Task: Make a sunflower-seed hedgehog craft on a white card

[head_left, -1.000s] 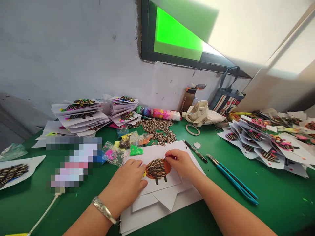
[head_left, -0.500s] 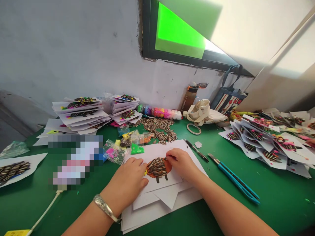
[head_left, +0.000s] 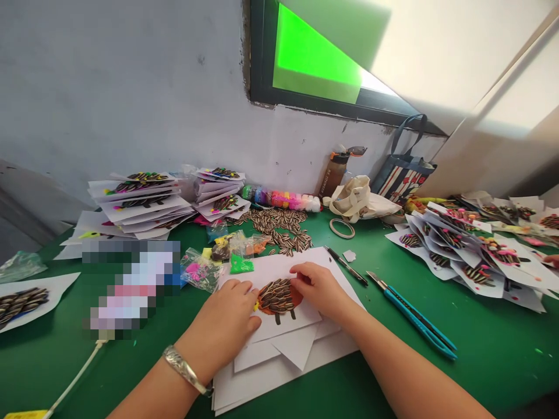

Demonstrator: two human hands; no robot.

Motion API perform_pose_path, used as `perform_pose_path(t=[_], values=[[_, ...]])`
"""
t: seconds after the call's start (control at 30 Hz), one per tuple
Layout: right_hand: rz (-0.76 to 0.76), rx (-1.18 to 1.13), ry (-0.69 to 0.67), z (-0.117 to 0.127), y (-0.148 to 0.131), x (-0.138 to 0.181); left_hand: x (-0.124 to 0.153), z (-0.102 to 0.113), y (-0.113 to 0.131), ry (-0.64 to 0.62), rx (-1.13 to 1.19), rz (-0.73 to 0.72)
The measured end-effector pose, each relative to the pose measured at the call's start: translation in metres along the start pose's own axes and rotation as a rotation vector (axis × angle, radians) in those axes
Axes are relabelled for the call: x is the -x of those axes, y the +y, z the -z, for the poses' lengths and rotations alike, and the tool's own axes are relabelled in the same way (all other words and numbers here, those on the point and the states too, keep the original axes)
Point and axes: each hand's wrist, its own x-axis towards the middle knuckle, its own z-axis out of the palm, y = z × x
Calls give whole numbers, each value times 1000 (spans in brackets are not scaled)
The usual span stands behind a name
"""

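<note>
In front of me lies a white sheet point(head_left: 266, 333) on a stack of paper. It carries an orange clay body point(head_left: 298, 298) with a yellow bit at its left end and two dark legs point(head_left: 278, 319) below. Striped sunflower seeds point(head_left: 276, 295) overlap across most of the body. My left hand point(head_left: 230, 312) rests on the sheet's left side, fingers stretched, thumb apart, its fingertips beside the yellow bit. At the body's right end, the fingers of my right hand point(head_left: 318, 289) are pinched together over the orange clay; what they hold, if anything, is hidden.
Loose sunflower seeds point(head_left: 283, 224) are heaped behind the sheet. Small clay bags point(head_left: 201, 269) lie to the left. A pen point(head_left: 347, 266) and a blue craft knife point(head_left: 413, 311) lie right. Stacked seed pictures point(head_left: 140, 203) stand left, others point(head_left: 458, 244) right. A bottle point(head_left: 332, 173) stands behind.
The whole view has shifted slightly left. My right fingers have moved a little over the orange clay's right end; my left hand stays in place on the sheet.
</note>
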Motion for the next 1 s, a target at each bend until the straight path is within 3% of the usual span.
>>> perform_pose_path(t=[0.4,0.63,0.87,1.0], values=[[49,74,-34,3,2,-1,2,0,0,-4,-2,1],[-85,-58,2,9,7,-4,0,-3,-3,10,-6,-3],[-143,116,102,27,26,-52,1,-1,-2,12,-19,-24],[-158,237,102,22,29,-76,2,0,-2,16,-8,-23]])
